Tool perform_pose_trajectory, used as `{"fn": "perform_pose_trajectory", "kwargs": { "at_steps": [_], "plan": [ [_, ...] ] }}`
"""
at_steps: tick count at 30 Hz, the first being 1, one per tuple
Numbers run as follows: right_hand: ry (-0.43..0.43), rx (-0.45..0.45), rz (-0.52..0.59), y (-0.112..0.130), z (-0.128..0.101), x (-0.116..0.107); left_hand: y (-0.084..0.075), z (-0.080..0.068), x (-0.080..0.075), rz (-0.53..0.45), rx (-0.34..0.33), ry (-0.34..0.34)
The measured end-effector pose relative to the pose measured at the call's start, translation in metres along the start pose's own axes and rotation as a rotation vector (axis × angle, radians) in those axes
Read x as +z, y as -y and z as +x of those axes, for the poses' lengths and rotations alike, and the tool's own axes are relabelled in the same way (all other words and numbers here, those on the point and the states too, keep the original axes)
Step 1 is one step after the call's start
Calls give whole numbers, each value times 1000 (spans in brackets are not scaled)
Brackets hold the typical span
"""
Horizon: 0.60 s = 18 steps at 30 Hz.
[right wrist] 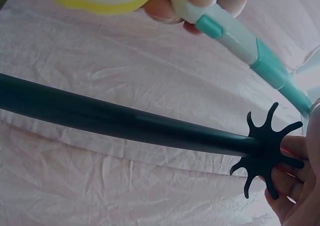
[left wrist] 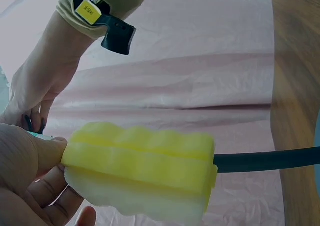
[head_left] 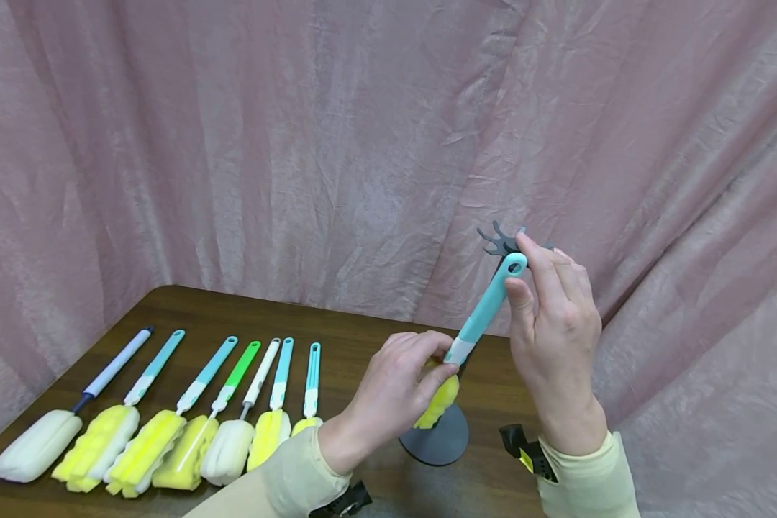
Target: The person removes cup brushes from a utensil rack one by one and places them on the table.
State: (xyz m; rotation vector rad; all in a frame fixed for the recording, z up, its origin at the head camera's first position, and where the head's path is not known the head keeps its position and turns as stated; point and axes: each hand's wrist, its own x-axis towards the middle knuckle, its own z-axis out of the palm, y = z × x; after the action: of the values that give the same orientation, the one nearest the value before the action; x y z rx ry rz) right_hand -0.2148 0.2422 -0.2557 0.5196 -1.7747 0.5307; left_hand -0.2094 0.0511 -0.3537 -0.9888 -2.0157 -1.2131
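My left hand (head_left: 395, 388) pinches a sponge bottle brush (head_left: 488, 309) at its neck, where the white-and-turquoise handle meets the yellow-and-white sponge head (left wrist: 145, 161). The handle slants up, its looped end close to the dark hooks (right wrist: 265, 148) on top of a stand. Around those hooks, my right hand (head_left: 557, 324) curls its fingers, with its thumb beside the handle's end. The right wrist view shows fingers (right wrist: 290, 186) behind the hooks. The stand's pole (right wrist: 125, 121) rises from a round dark base (head_left: 437, 439). In the head view, the brush covers much of the pole.
Several more sponge brushes lie in a row on the left of the brown wooden table (head_left: 362, 324), among them a green-handled brush (head_left: 238, 374) and a white-headed brush (head_left: 35, 446). A pink curtain (head_left: 298, 144) hangs behind the table.
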Motion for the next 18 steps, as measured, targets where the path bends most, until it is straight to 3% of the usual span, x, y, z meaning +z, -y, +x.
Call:
{"fn": "perform_pose_trajectory", "kwargs": {
  "at_steps": [18],
  "plan": [
    [-12,-18,16,0,1,1,0,-5,-15,21,-16,-51]
  ]
}}
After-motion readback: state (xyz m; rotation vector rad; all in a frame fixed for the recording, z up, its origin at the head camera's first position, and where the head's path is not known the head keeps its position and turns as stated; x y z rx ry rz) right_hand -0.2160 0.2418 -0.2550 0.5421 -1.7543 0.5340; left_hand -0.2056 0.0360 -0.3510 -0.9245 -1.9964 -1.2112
